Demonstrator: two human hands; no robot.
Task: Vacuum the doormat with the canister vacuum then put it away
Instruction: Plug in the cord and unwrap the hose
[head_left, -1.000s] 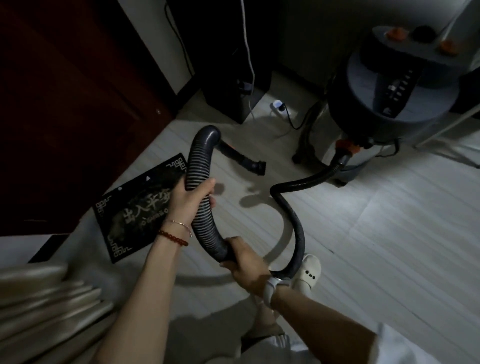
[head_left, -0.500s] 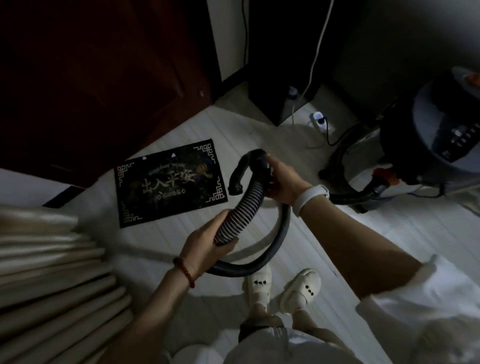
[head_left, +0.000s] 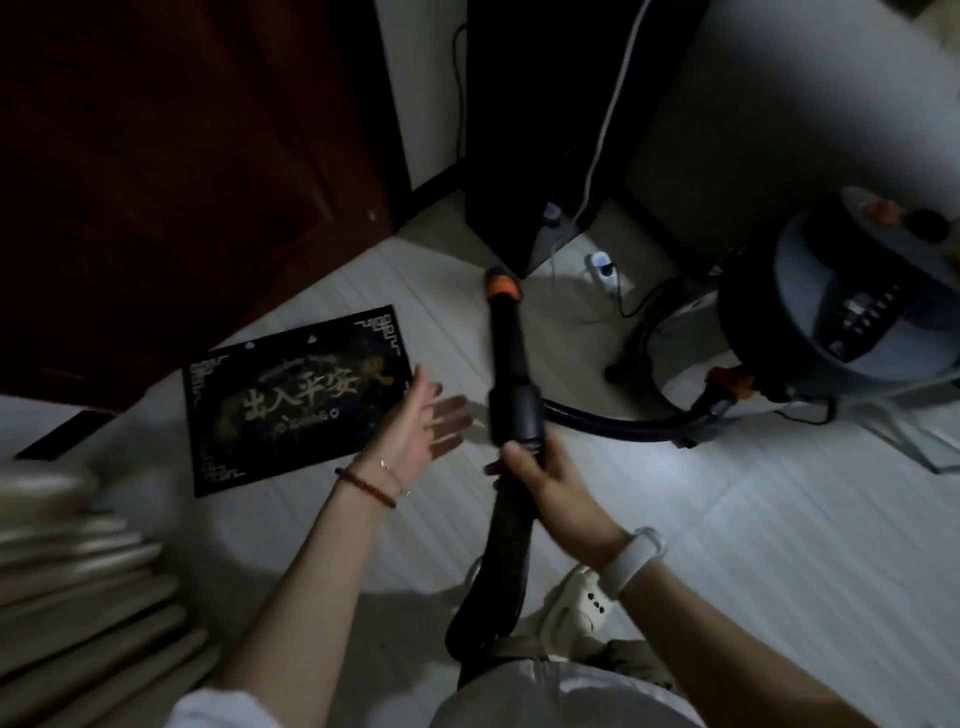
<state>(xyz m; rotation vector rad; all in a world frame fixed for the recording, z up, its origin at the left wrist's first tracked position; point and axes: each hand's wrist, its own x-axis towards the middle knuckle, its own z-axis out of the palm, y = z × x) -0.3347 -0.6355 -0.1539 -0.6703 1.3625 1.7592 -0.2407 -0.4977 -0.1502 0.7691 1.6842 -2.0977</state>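
Hose (head_left: 511, 525) mid-frame, nozzle (head_left: 503, 285) aimed at 12 o'clock: light, ribbed, floppy, best held at stiff cuff (head_left: 515, 415). Gripped just below cuff by right hand (head_left: 545, 480); left hand (head_left: 423, 423) open, empty, at 9 o'clock of cuff. Doormat (head_left: 296, 400) flat at 10 o'clock, hard against door (head_left: 182, 171). Canister (head_left: 841, 322) at 2 o'clock, likely heavy. Open floor (head_left: 753, 519) at 3.

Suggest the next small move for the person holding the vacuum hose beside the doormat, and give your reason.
Probably close the open left hand on the hose just ahead of the right hand. Only the right hand grips it, the orange-tipped end points past the doormat, and a second grip would help steer it there.
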